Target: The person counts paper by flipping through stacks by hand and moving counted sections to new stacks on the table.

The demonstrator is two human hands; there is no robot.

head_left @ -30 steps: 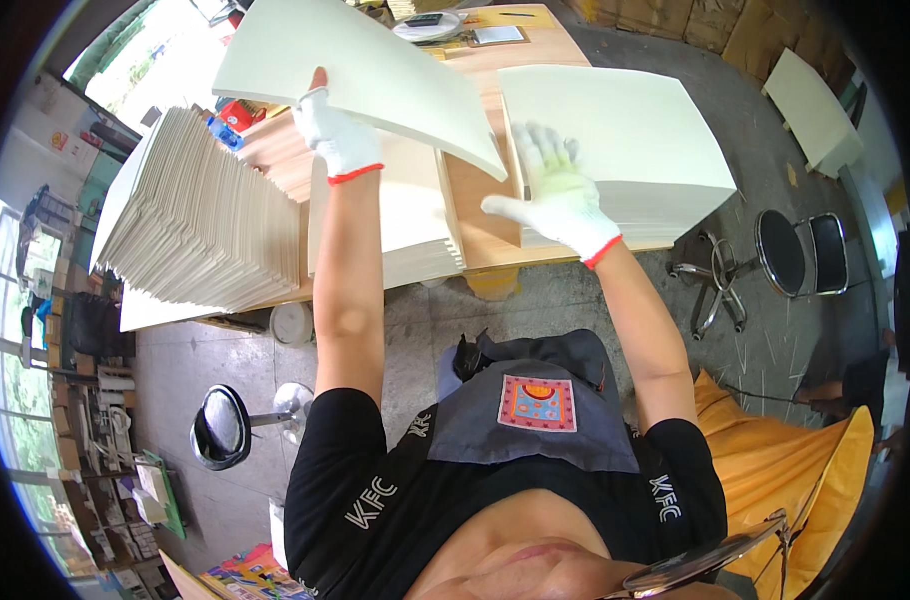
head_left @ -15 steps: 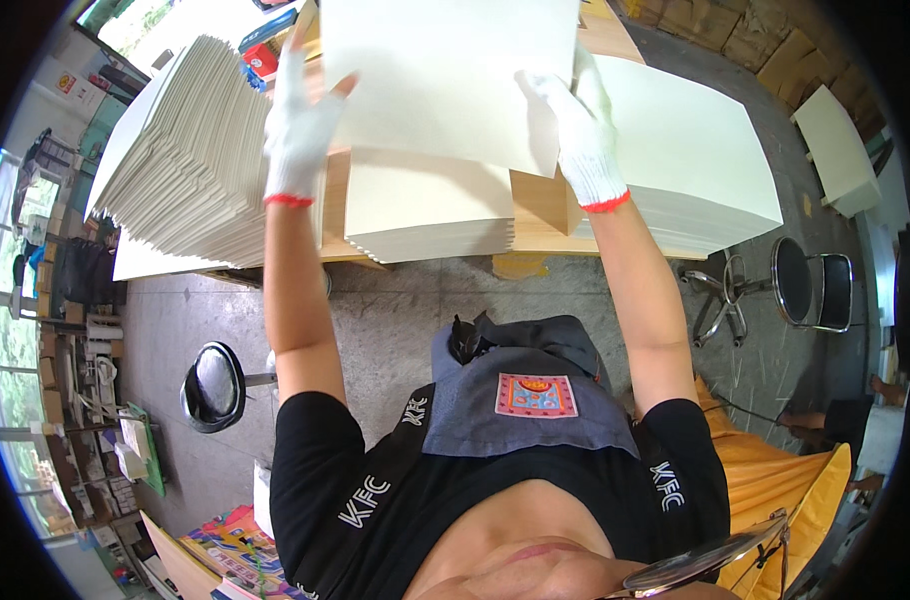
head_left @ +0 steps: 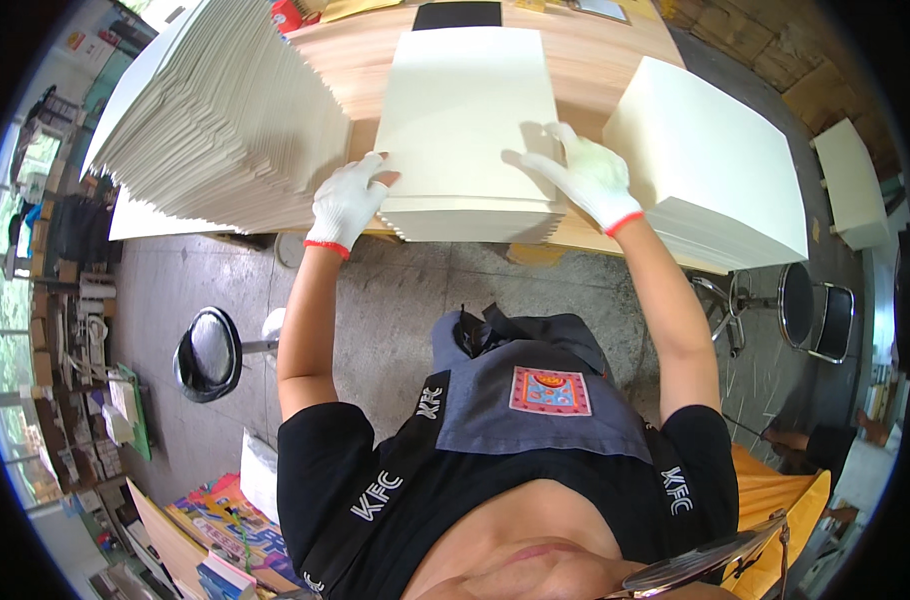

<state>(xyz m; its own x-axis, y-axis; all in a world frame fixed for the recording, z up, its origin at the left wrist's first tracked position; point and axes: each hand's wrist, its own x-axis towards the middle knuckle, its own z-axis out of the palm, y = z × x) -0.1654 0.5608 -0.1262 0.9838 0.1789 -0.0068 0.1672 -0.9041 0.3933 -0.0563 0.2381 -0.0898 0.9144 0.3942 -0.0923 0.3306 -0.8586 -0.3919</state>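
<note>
Lowered from mid-air, the white sheet lies atop the middle stack, apparently set down, while the left hand is at that stack's left edge and the right hand at its right edge, fingers spread, gripping nothing.

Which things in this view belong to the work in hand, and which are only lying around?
In the work:
middle stack of pale sheets
left hand, gloved, at its left edge
right hand, gloved, at its right edge
left stack and right stack, probably
table

Lying around:
black stool
red item
flat black item
</note>
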